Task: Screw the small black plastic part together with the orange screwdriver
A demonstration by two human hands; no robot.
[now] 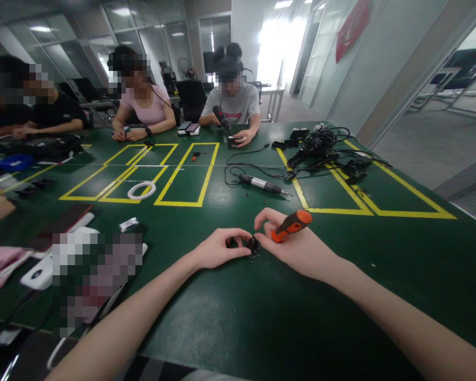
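My left hand (222, 248) pinches a small round black part (254, 246) between thumb and fingers, just above the green table top. In my right hand (297, 248) is a screwdriver (292, 225) with an orange and black handle, which leans up to the right across the hand. The screwdriver's shaft is hidden by the hand. My right thumb and fingertips are at the black part's right side; whether they press on it I cannot tell.
Beyond my hands lies an electric screwdriver (262, 183) with its cord. Tangled black cables (321, 143) pile up at the back right. On the left are a white tape ring (142, 190) and a white power bank (43, 270). A person (232, 100) works opposite with a power tool.
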